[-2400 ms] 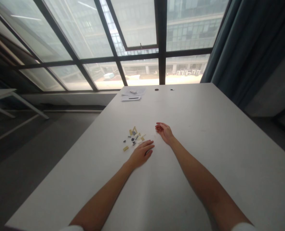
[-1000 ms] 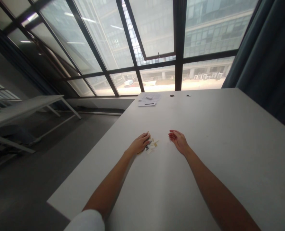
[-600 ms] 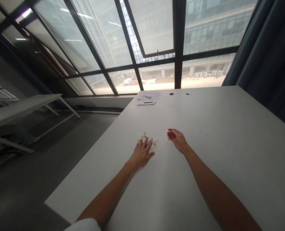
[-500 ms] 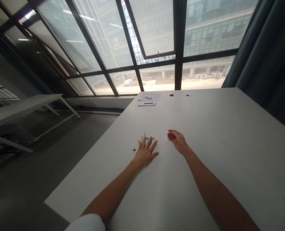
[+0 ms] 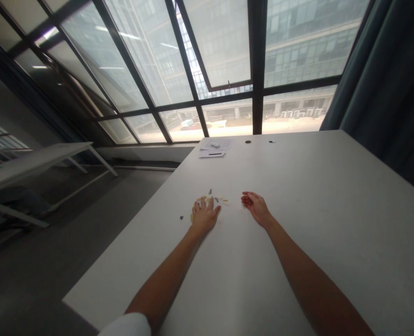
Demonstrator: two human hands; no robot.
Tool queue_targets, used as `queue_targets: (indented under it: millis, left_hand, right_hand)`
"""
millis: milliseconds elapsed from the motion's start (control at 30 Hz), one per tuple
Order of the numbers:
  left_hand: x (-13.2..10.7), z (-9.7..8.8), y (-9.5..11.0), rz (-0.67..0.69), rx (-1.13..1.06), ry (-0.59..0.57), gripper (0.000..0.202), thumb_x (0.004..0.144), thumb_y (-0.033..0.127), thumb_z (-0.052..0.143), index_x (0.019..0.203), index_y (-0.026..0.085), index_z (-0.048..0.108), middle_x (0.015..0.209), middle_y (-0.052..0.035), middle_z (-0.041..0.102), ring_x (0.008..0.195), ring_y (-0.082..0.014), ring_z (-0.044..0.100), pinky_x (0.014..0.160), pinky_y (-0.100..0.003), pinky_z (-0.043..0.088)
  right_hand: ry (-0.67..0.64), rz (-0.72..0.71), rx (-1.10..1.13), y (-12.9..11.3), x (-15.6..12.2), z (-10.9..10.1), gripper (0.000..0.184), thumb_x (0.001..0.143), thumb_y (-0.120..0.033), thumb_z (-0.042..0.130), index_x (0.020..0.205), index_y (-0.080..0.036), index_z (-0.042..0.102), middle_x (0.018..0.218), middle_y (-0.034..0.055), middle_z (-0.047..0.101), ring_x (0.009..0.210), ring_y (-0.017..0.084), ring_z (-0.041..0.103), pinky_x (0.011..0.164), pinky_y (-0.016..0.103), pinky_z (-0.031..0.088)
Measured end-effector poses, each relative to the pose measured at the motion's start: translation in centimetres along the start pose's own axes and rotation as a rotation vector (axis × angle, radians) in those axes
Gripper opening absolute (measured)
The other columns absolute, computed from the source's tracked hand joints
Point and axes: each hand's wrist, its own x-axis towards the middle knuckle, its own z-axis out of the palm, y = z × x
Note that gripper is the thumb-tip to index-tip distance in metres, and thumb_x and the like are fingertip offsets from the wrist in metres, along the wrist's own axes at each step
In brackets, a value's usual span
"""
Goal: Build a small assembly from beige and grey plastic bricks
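Sm. pcs, around L grip (splayed)

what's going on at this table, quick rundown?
A person's left hand is palm down, fingers spread over a scatter of small loose pieces, mostly yellowish and grey, on the white table. Whether anything is pinched underneath is hidden. One small dark piece lies apart, left of that hand. The right hand is beside the scatter, fingers loosely curled, with no piece visible in it. Papers lie near the far edge.
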Motion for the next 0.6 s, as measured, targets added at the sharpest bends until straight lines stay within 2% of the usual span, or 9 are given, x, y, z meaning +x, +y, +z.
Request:
queue_targets:
  millis: [100,200,300,400,500,600]
  left_hand:
    - [-0.4,-0.3,2.9,0.0,0.013,-0.048,0.069,0.096,0.066,0.031,0.154,0.029,0.037,0.16,-0.0174,0.032,0.145,-0.0464,0.027,0.114,-0.065,0.023]
    - [0.1,-0.7,3.9,0.043,0.004,-0.007,0.063,0.099,0.062,0.027,0.153,0.031,0.037,0.16,-0.0134,0.034,0.147,-0.0421,0.026,0.115,-0.062,0.025]
    - [1.8,-1.4,2.5,0.032,0.013,-0.011,0.069,0.1,0.06,0.024,0.154,0.018,0.034,0.16,-0.0195,0.032,0.148,-0.0387,0.026,0.117,-0.057,0.024]
    - [3.0,-1.8,0.3,-0.026,0.019,-0.138,0.075,0.1,0.061,0.02,0.151,0.008,0.035,0.157,-0.0262,0.034,0.146,-0.0367,0.032,0.115,-0.055,0.028]
    - [2.1,-1.4,-1.4,-0.009,0.029,-0.171,0.076,0.1,0.062,0.023,0.15,0.007,0.037,0.157,-0.027,0.032,0.148,-0.0361,0.03,0.116,-0.053,0.029]
    - [0.0,-0.8,-2.3,0.056,0.033,-0.127,0.071,0.101,0.06,0.023,0.149,0.01,0.039,0.159,-0.0248,0.03,0.149,-0.0348,0.029,0.115,-0.052,0.031]
  right_hand:
    - [0.003,0.001,0.003,0.0,-0.1,0.1,0.031,0.065,-0.042,0.081,0.086,-0.019,0.074,0.078,0.0048,0.073,0.072,0.016,0.064,0.069,0.03,0.05]
    - [0.01,0.006,0.006,-0.1,0.0,0.1,0.03,0.066,-0.041,0.08,0.086,-0.019,0.074,0.078,0.0048,0.073,0.072,0.016,0.064,0.068,0.029,0.05]
    - [0.008,0.009,0.004,-0.1,0.1,0.1,0.028,0.067,-0.04,0.079,0.086,-0.019,0.074,0.077,0.005,0.073,0.071,0.016,0.064,0.067,0.029,0.049]
    - [0.002,0.007,-0.003,-0.2,0.0,0.2,0.028,0.068,-0.039,0.078,0.087,-0.019,0.074,0.078,0.0055,0.073,0.073,0.016,0.064,0.069,0.03,0.05]
    - [0.001,0.008,-0.01,-0.1,0.0,0.3,0.028,0.068,-0.039,0.078,0.087,-0.019,0.074,0.079,0.0057,0.073,0.073,0.017,0.064,0.07,0.031,0.05]
    - [-0.003,0.011,-0.007,0.0,0.1,0.2,0.028,0.069,-0.039,0.077,0.087,-0.018,0.074,0.079,0.0059,0.073,0.073,0.016,0.064,0.07,0.031,0.049]
